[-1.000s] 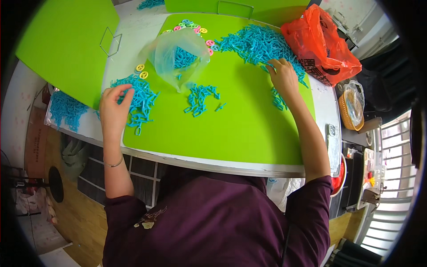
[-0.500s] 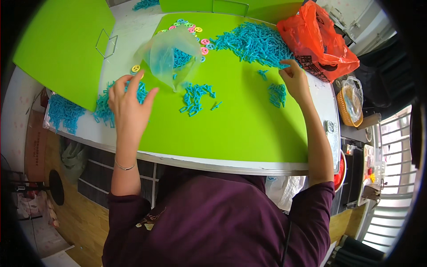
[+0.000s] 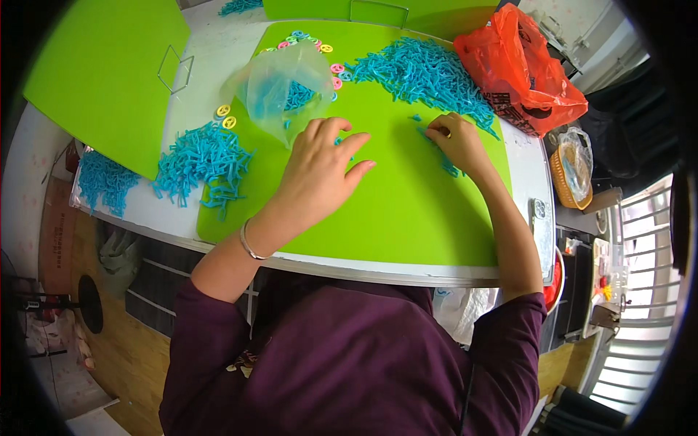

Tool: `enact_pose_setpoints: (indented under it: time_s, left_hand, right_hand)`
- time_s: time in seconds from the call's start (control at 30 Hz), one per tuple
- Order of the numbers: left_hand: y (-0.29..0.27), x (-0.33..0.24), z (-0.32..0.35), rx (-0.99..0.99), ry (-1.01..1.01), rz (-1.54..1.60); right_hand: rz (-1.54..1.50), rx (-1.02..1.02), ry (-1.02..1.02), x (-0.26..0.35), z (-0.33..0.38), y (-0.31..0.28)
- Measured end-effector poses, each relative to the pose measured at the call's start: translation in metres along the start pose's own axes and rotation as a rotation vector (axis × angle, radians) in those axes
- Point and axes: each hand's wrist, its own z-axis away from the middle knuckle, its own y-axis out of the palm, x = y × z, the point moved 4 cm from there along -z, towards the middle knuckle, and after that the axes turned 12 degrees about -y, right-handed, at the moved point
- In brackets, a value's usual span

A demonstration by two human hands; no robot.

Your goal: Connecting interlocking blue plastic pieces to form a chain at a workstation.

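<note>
Left hand [image 3: 320, 174]: laid flat on the green mat [image 3: 407, 218], grip spread apart, nothing clasped; a few blue plastic pieces [image 3: 345, 143] are partly covered beneath its fingers.

Right hand [image 3: 458, 142]: grip drawn together over a thin trail of blue pieces [image 3: 447, 160]; whether one is pinched cannot be told.

Clear bag [image 3: 280, 91]: slack, part-filled with blue pieces, just beyond the left grip.

Large blue heap [image 3: 422, 69]: beyond the right grip. Second heap [image 3: 200, 160]: outboard of the left grip, straddling the mat's edge.

Coloured rings [image 3: 334, 69]: loose, between bag and large heap.

Red bag [image 3: 520, 69]: outboard of the right grip, at the desk [image 3: 211, 58] corner.

Hazards, as judged: the bag may be tipped by a forward sweep of the left grip; the outboard heap may be pushed off the near desk edge.

Open room: bare mat is left behind and between both grips.
</note>
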Motion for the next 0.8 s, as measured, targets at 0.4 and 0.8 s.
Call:
enact_pose_setpoints:
  time_s: [0.4,0.8]
  left_hand:
    - [0.016,0.001,-0.002,0.084,0.001,0.056]
    - [0.029,0.016,-0.004,0.083,-0.027,0.083]
  right_hand:
    - [-0.29,-0.026,0.039,0.036,0.018,0.002]
    - [-0.311,-0.1,0.023,0.023,0.004,0.007]
